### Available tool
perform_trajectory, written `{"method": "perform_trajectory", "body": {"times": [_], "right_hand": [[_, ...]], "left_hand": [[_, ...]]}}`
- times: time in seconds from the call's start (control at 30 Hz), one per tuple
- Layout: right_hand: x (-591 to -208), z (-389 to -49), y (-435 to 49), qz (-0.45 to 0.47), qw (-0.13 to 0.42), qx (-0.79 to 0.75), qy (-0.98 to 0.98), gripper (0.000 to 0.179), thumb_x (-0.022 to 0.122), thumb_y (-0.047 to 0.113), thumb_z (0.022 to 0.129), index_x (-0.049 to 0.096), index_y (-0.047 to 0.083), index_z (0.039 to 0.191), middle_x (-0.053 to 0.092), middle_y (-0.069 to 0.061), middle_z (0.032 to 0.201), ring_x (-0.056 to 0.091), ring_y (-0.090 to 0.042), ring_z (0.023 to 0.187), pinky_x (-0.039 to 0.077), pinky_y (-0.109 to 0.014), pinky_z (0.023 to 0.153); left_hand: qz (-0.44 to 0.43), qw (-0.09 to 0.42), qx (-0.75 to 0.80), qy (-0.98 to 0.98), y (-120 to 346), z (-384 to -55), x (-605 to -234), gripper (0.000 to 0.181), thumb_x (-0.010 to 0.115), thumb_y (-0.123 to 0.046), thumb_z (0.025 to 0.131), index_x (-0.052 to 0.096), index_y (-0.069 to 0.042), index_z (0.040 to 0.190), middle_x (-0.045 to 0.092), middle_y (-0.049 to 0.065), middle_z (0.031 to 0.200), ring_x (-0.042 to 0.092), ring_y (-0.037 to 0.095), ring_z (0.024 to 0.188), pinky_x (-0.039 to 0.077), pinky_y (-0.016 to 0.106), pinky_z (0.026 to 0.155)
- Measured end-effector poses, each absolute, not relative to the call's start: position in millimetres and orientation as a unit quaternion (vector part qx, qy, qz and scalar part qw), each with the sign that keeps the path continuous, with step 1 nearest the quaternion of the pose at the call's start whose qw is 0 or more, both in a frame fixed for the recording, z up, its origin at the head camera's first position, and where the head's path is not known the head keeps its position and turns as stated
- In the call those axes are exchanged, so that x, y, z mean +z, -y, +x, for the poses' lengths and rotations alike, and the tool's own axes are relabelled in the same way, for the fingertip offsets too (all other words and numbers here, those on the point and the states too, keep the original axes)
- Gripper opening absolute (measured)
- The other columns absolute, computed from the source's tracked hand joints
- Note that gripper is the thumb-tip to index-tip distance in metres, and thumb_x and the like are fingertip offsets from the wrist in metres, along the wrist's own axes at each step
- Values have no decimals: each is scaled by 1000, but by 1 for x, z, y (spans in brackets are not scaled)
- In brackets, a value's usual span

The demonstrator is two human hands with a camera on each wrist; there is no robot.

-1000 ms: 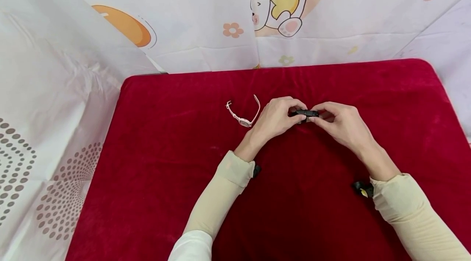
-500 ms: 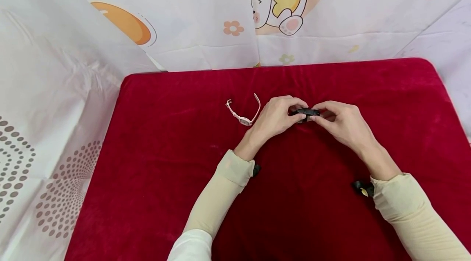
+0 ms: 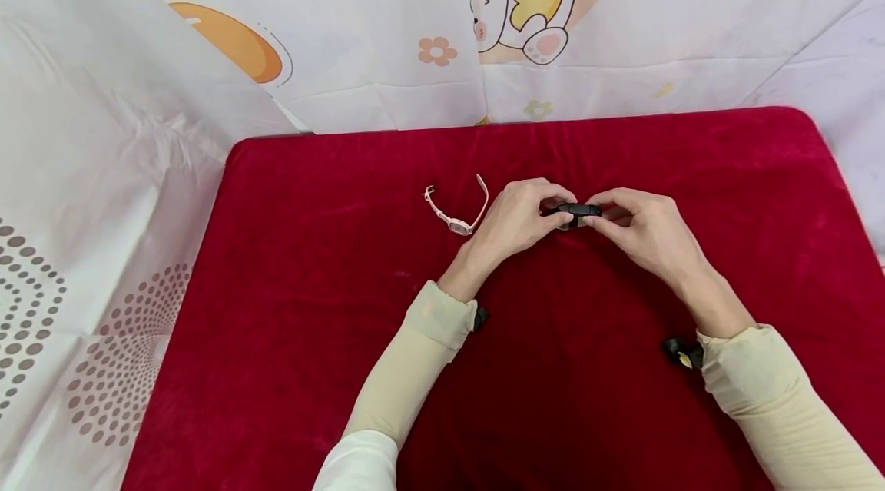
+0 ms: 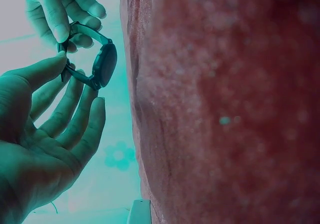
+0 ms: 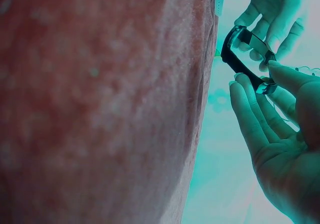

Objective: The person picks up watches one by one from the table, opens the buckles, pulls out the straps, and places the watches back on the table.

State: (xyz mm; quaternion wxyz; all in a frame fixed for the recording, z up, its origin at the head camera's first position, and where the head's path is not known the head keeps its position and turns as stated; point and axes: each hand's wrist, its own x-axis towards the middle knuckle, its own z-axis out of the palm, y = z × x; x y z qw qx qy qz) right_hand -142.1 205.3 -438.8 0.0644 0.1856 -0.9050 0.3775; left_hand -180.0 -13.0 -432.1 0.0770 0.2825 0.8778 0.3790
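A black wristwatch (image 3: 581, 210) is held between both hands near the middle of the red table. Its strap forms a loop in the left wrist view, with the round watch case (image 4: 105, 65) facing down toward the cloth. My left hand (image 3: 515, 220) pinches the strap between thumb and fingers on one side. From the other side my right hand (image 3: 646, 233) also pinches the strap, thumb and index finger close to the left thumb. The strap ends meet at the fingertips, partly hidden by them. A pink wristwatch (image 3: 459, 227) lies unfastened on the cloth, just left of my left hand.
Red velvet cloth (image 3: 311, 306) covers the table. Behind its far edge hangs a white curtain (image 3: 373, 38) with cartoon prints, and another with grey dots is on the left. Small dark devices (image 3: 683, 353) sit at the sleeve cuffs.
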Motion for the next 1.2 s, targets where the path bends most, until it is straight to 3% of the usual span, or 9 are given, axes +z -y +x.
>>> {"method": "perform_trajectory", "body": {"times": [0.7,1.2], "right_hand": [[-440,-144,-205,191,67,376,904,17,79,7,85,74,13,100,71,5,93,67,-13,76,48,-6,70],[-441,-144,-205,204,80,374,901,18,79,7,85,75,15,100,71,7,93,67,-10,76,50,-9,71]], "left_hand": [[276,65,362,-888,13,-181,-432,17,74,-21,91,74,-20,108,67,-10,99,59,5,90,43,15,77],[258,70,363,-893,14,-181,-432,14,76,-24,89,76,-22,104,66,-12,93,61,5,87,44,15,72]]}}
